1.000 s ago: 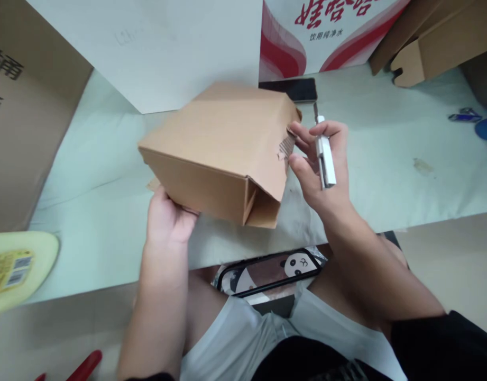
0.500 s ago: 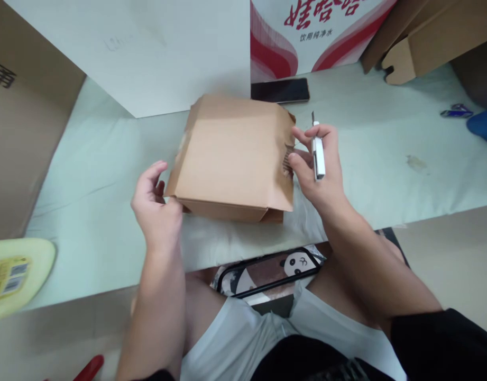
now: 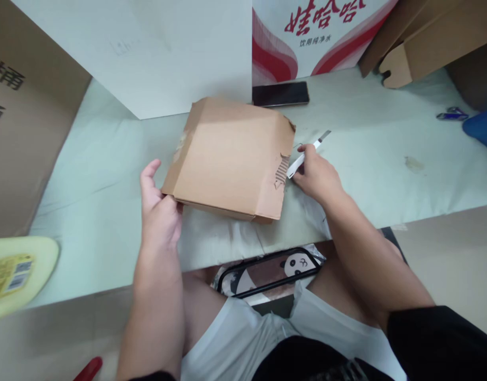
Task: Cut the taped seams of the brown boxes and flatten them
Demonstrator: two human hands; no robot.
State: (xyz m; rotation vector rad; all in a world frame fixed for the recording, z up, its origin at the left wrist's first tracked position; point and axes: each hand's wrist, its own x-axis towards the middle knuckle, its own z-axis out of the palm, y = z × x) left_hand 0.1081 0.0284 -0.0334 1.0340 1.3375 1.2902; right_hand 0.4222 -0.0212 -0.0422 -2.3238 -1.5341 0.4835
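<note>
Box (image 3: 227, 159) sits on the cloth-covered surface (image 3: 386, 174), between both hands, right side torn so the corrugation shows. No print on the faces I can see.

Left hand (image 3: 159, 211): grip closed on the box's near-left corner, index finger raised clear. Fingers under the corner are hidden from me.

Right hand (image 3: 318, 173): grip closed round the white knife (image 3: 306, 154), blade out and pointing away to the right. Knife's butt is just beside the torn edge; can't tell if it touches.

Writing: white carton (image 3: 324, 55) behind has 饮用纯净水 in black under big stylised red characters, top cut off. Faint handwriting on its plain side, not legible. Brown carton (image 3: 33, 148) at left reads 桶, twice, in black. Bottle (image 3: 45, 254) near left has a yellow label with barcode, text too blurred to read.

Phone (image 3: 281, 93) lies dark against the white carton. Panda-print panel (image 3: 263, 275) sits between the person's legs.
</note>
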